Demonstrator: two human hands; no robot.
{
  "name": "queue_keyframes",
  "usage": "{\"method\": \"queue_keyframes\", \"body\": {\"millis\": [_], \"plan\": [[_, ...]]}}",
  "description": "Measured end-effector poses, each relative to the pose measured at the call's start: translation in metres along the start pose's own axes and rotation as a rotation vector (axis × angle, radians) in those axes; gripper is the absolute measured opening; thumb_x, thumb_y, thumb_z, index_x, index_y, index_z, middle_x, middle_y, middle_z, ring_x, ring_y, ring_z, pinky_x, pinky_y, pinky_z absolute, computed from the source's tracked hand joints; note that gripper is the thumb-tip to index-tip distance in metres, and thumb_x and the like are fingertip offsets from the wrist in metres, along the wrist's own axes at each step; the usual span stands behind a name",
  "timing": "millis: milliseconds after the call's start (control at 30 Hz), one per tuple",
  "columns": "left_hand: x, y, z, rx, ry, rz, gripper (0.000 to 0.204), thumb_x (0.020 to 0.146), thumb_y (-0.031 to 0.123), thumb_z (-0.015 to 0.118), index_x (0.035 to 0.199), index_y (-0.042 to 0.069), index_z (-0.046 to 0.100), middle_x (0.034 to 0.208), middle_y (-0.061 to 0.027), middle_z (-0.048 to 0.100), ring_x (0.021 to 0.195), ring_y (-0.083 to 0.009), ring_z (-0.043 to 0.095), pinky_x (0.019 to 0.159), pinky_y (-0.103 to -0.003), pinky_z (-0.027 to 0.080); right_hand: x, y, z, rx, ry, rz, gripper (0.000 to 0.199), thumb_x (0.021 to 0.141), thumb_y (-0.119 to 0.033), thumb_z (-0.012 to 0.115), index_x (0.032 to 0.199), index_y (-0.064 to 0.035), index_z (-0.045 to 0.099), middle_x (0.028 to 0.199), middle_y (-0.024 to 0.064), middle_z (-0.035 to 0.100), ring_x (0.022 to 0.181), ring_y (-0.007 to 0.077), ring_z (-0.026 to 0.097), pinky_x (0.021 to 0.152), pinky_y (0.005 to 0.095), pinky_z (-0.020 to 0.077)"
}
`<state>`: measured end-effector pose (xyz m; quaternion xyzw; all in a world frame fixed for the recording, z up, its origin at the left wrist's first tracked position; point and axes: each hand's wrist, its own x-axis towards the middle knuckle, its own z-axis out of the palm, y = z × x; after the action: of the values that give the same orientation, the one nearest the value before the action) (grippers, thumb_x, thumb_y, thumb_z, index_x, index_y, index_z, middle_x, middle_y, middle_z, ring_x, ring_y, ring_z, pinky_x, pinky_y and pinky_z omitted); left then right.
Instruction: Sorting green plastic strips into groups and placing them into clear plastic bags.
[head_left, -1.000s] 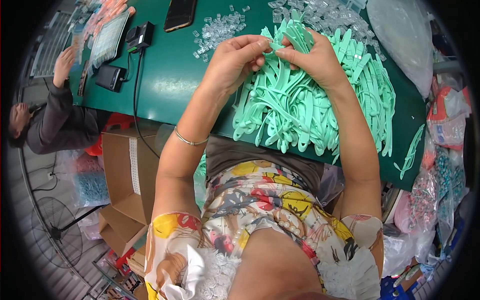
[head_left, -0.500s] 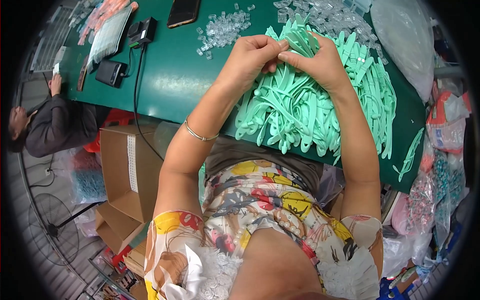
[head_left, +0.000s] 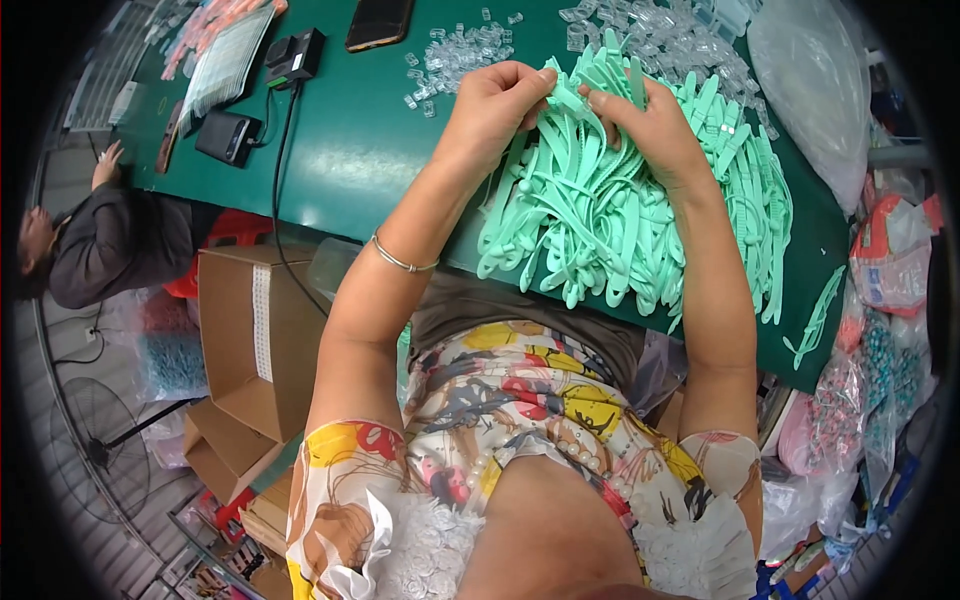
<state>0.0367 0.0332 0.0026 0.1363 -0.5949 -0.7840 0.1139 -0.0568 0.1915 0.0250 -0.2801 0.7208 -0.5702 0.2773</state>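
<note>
A heap of mint-green plastic straps point(head_left: 590, 235), some ridged and many with rounded ends, covers the near right part of the green table. At the heap's far left edge my left hand point(head_left: 495, 112) is closed in a pinch, thumb against forefinger, on a green strap whose end mostly hides behind the fingers. My right hand point(head_left: 665, 138) curls round several straps at the far side of the heap, its thumb pointing left. A small gap separates the two hands. Some fingertips of the right hand are hidden among the straps.
Clear small plastic pieces point(head_left: 465, 55) lie beyond my hands, with more clear pieces point(head_left: 670, 35) farther right. A phone point(head_left: 380, 22), a black device point(head_left: 225, 137) and a cable point(head_left: 278, 190) are to the left. A co-worker point(head_left: 125, 245) sits far left. Cardboard boxes point(head_left: 235, 330) stand below the table.
My hands, thumbs together before, have moved apart, the left one going left with its pinch. The straps between them have spread out. The view has shifted slightly.
</note>
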Motion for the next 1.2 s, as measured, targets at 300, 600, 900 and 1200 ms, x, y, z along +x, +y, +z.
{"method": "queue_keyframes", "body": {"millis": [300, 600, 900, 1200], "plan": [[0.001, 0.014, -0.037, 0.418, 0.109, 0.266, 0.016, 0.081, 0.017, 0.063, 0.088, 0.002, 0.062, 0.077, 0.0022, 0.056, 0.065, -0.006, 0.048, 0.057, -0.019, 0.039, -0.004, 0.0, -0.005, 0.225, -0.042, -0.025, 0.027, 0.083, -0.021, 0.061, 0.097, 0.0019, 0.06, 0.065, 0.0002, 0.054, 0.06, 0.0069, 0.05, 0.06, 0.0222, 0.0398], [-0.042, 0.014, -0.091, 1.308, 0.266, 0.324, 0.017, 0.07, 0.014, 0.068, 0.086, 0.008, 0.064, 0.083, -0.0069, 0.06, 0.068, -0.0232, 0.059, 0.062, -0.034, 0.047, -0.001, -0.001, 0.0, 0.258, 0.0, -0.017, 0.024, 0.077, -0.016, 0.068, 0.091, 0.0019, 0.059, 0.076, 0.0054, 0.059, 0.058, 0.0091, 0.053, 0.057, 0.0225, 0.0416], [-0.036, 0.007, -0.083, 1.247, 0.342, 0.332, 0.015, 0.071, 0.017, 0.068, 0.082, 0.008, 0.064, 0.081, -0.0071, 0.06, 0.071, -0.0266, 0.06, 0.062, -0.037, 0.047, 0.001, 0.001, -0.001, 0.259, -0.016, -0.021, 0.026, 0.077, -0.016, 0.068, 0.092, 0.0018, 0.058, 0.076, 0.006, 0.059, 0.057, 0.0095, 0.053, 0.057, 0.0226, 0.0416], [-0.026, -0.002, -0.067, 0.699, 0.199, 0.232, 0.015, 0.079, 0.016, 0.064, 0.084, 0.002, 0.064, 0.07, -0.002, 0.056, 0.058, -0.0124, 0.052, 0.052, -0.026, 0.041, -0.003, -0.004, 0.0, 0.21, 0.0, -0.056, 0.023, 0.076, -0.017, 0.069, 0.087, -0.0001, 0.059, 0.071, 0.0021, 0.058, 0.055, 0.0078, 0.051, 0.053, 0.0212, 0.04]]}}
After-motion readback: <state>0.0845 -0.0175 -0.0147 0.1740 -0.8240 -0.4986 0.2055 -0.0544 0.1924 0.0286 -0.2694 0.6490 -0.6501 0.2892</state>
